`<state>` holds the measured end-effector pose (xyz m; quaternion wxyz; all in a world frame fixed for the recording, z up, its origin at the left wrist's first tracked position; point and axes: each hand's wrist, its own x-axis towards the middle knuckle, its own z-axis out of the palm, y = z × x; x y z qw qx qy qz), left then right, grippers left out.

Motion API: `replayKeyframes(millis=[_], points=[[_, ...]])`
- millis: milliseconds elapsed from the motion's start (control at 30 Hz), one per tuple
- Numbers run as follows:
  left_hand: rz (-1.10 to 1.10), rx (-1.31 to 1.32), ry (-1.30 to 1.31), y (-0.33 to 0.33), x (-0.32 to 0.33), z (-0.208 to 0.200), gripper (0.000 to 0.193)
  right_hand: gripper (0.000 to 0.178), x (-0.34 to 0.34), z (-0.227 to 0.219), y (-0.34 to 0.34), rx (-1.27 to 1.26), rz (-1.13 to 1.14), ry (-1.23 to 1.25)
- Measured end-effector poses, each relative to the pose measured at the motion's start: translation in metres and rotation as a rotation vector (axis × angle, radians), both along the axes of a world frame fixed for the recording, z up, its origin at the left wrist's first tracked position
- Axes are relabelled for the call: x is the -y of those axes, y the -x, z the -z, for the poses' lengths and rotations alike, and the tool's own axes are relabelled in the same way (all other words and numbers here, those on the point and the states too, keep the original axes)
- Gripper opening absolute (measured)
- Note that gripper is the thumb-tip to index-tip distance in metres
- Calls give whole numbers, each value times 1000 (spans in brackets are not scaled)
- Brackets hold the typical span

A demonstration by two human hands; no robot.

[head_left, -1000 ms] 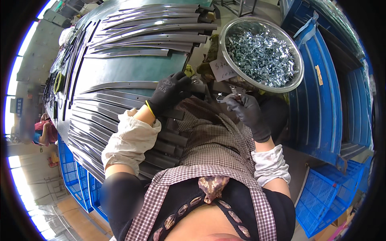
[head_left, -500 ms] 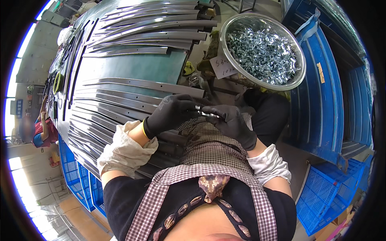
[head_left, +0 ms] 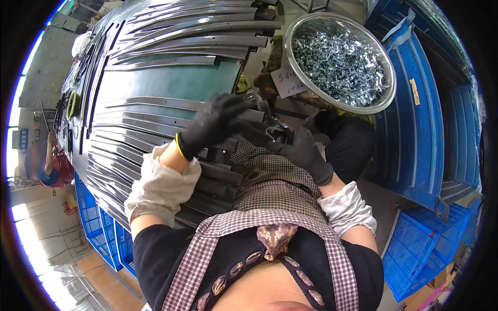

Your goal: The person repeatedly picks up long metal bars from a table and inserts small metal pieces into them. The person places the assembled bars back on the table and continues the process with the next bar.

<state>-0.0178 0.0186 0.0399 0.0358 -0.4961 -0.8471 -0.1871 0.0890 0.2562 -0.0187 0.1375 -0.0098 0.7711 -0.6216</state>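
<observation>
Head view: left hand (head_left: 218, 116) held spread over dark strips (head_left: 136, 150), 11 o'clock.
Right hand (head_left: 301, 151) curled, 3 o'clock, grip can't be told; bowl (head_left: 358, 110) set toward 1.

Scene bright; windows (head_left: 15, 98) at far left overexposed. Glare streaks the dark strips (head_left: 140, 140). Fisheye distortion bends outer edges; corners black.

Open lane: bare green tabletop (head_left: 161, 83) between far strips (head_left: 238, 40) and near strips (head_left: 181, 105)
Right edge: far strips jut out; left hand (head_left: 215, 122) over near strips' ends
Beyond right edge: card (head_left: 288, 83), then bowl (head_left: 363, 110), obstruct passage
</observation>
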Motion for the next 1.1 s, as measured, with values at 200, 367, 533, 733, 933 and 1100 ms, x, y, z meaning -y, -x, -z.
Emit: replayKeyframes(millis=[200, 367, 533, 733, 933, 1100], points=[[41, 191, 126, 19, 7, 29, 49, 50, -6, 16, 29, -232, -72, -92], [60, 361, 109, 16, 0, 31, 46, 35, -14, 14, 64, -72, -397, -39], [65, 320, 75, 20, -1, 31, 44, 31, -10, 49, 83, -3, -419, 142], [14, 317, -12, 17, -1, 30, 43, 23, -24, 37, 51, -502, -110, -317], [-16, 327, 9, 13, -1, 26, 45, 21, -40, 33, 18, -411, -158, -378], [29, 268, 11, 16, 2, 30, 44, 19, -26, 29, 27, -435, -214, -411]])
